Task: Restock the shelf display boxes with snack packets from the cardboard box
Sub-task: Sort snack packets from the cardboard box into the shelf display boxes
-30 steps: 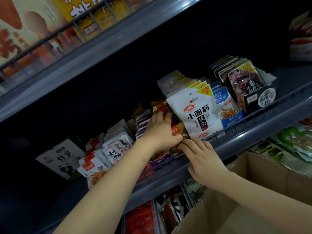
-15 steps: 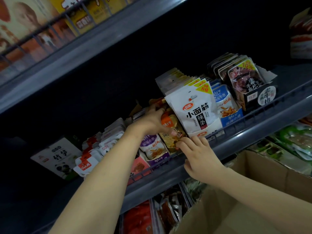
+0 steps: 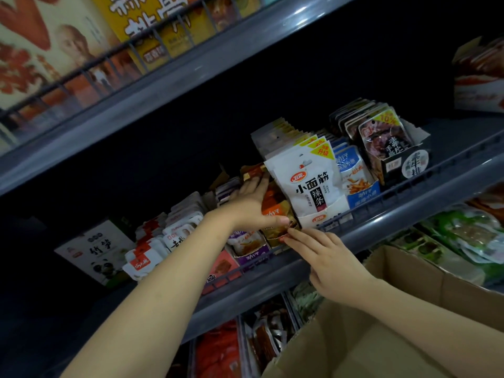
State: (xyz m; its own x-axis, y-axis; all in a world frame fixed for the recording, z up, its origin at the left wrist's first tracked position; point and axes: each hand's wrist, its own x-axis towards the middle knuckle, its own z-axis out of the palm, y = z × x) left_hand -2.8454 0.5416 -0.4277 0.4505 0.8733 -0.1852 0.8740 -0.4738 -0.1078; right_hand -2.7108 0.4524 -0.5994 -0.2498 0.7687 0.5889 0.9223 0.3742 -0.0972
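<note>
While the grey shelf point(image 3: 381, 230) runs across the scene, the cardboard box point(image 3: 409, 282) sits open below the right hand point(image 3: 331, 261), whose straight fingers touch the torn front of the brown display box point(image 3: 275, 236). Just above that touch, the left hand point(image 3: 251, 205) lies flat with fingers extended against the orange snack packets point(image 3: 274, 205), beside the white packets point(image 3: 308, 184) to the right.
</note>
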